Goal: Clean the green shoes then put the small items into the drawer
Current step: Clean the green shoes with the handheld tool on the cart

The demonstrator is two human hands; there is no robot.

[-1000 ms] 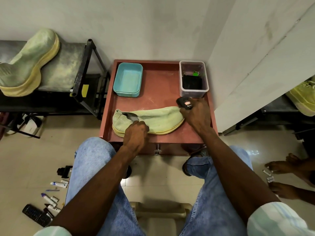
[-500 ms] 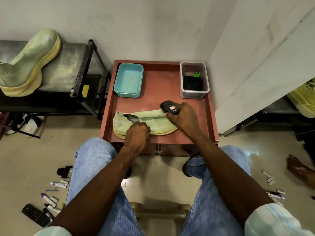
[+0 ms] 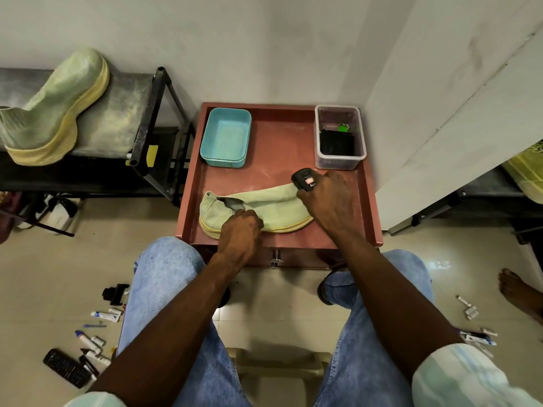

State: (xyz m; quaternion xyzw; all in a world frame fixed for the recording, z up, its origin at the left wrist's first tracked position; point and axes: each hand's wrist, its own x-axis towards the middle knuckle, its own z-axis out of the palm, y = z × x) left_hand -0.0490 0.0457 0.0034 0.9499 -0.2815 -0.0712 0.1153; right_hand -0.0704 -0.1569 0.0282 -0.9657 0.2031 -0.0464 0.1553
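Note:
A pale green shoe (image 3: 273,205) lies on its side on the red table top (image 3: 282,148), toe to the right. My left hand (image 3: 239,233) grips the shoe near its opening at the heel end. Over the toe end, my right hand (image 3: 326,198) holds a small black brush-like block (image 3: 304,179) with a pink label. A second green shoe (image 3: 55,110) stands on the rack at the left. Small items (image 3: 91,345) such as pens, tubes and a black remote lie on the floor at lower left. More small items (image 3: 473,327) lie on the floor at the right.
A turquoise tub (image 3: 226,136) and a clear box (image 3: 339,136) holding a dark item stand at the table's back. The drawer knob (image 3: 274,257) shows under the front edge. A black metal rack (image 3: 152,124) stands at the left. Someone's bare foot (image 3: 517,292) is at the right.
My right hand swept the black block left along the shoe, then back right to the toe end. The left hand kept its hold at the heel. The feet at the right drew back.

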